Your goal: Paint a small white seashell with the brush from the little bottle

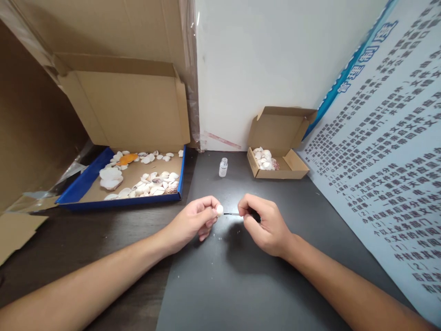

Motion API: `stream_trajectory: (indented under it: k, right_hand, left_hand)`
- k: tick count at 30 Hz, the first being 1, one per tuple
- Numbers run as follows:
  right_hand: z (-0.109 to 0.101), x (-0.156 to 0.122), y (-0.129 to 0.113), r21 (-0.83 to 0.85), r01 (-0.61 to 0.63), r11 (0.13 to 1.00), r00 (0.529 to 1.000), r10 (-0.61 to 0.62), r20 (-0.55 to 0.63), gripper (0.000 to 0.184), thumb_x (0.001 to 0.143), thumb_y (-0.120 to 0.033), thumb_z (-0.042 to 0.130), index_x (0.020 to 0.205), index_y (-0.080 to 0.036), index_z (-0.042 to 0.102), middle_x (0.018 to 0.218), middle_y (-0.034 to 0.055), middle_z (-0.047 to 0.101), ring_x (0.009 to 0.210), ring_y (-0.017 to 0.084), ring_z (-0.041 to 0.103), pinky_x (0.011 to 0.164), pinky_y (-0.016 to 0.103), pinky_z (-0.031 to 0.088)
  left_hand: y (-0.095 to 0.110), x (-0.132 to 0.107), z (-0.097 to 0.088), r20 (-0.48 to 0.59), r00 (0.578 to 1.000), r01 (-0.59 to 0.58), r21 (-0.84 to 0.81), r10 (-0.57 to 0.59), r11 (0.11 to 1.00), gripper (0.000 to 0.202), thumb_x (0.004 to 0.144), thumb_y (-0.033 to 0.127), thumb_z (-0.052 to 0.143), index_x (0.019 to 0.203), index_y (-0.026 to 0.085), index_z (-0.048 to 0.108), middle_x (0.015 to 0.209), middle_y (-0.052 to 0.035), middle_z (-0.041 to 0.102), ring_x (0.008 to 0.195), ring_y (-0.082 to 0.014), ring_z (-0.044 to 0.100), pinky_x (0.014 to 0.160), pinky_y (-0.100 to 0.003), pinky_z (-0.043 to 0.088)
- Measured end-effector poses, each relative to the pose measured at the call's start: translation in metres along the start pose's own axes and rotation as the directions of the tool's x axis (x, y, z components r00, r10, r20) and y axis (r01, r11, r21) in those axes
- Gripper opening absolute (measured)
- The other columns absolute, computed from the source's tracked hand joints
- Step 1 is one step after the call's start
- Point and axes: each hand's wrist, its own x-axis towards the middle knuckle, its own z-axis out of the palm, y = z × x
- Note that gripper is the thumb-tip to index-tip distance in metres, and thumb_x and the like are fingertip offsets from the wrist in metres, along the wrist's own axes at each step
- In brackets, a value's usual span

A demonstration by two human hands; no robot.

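My left hand (195, 220) is closed in a pinch on a small white shell (219, 210), held just above the dark mat (241, 276). My right hand (263, 225) is closed on a thin dark brush (231, 214) whose tip touches the shell. A small clear bottle (223, 167) stands open on the mat just beyond both hands.
A blue-rimmed cardboard tray (79, 188) with several white shells and one orange shell lies at the left, its lid up. A small cardboard box (292, 161) holding several shells sits at the back right. A printed poster (386, 151) leans on the right. White wall behind.
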Motion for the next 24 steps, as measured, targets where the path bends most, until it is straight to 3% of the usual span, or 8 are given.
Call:
stream_trajectory:
  k: [5,16,24]
  right_hand:
    - [0.0016,-0.0016,-0.0015,-0.018,0.078,0.997,0.997,-0.078,-0.005,0.016,0.076,-0.004,0.045,0.077,-0.02,0.048,0.067,-0.0036,0.047,0.059,0.01,0.042,0.056,0.022,0.034]
    - [0.0017,0.0,0.0005,-0.152,-0.017,0.988,0.998,0.008,-0.063,0.015,0.077,-0.005,0.047,0.078,-0.019,0.051,0.069,-0.0029,0.05,0.059,0.011,0.044,0.056,0.023,0.035]
    - [0.0028,-0.0025,-0.0018,-0.05,0.129,0.99,0.992,-0.129,0.003,0.017,0.078,-0.004,0.045,0.08,-0.019,0.052,0.069,-0.0031,0.049,0.059,0.01,0.043,0.056,0.023,0.035]
  left_hand:
    - [-0.0014,-0.0011,-0.0014,0.022,1.0,-0.006,-0.017,0.007,1.0,0.016,0.084,0.031,0.06,0.083,0.019,0.05,0.055,0.0097,0.04,0.043,-0.004,0.027,0.04,-0.015,0.032]
    - [-0.0035,0.0001,-0.0028,0.041,0.999,-0.024,0.001,0.024,1.0,0.015,0.088,0.03,0.059,0.083,0.02,0.049,0.056,0.0099,0.035,0.046,-0.0052,0.027,0.042,-0.016,0.031]
    - [-0.0023,-0.0002,-0.0013,0.041,0.998,-0.041,0.02,0.04,0.999,0.017,0.085,0.031,0.062,0.084,0.019,0.051,0.057,0.01,0.035,0.047,-0.0054,0.028,0.043,-0.016,0.032]
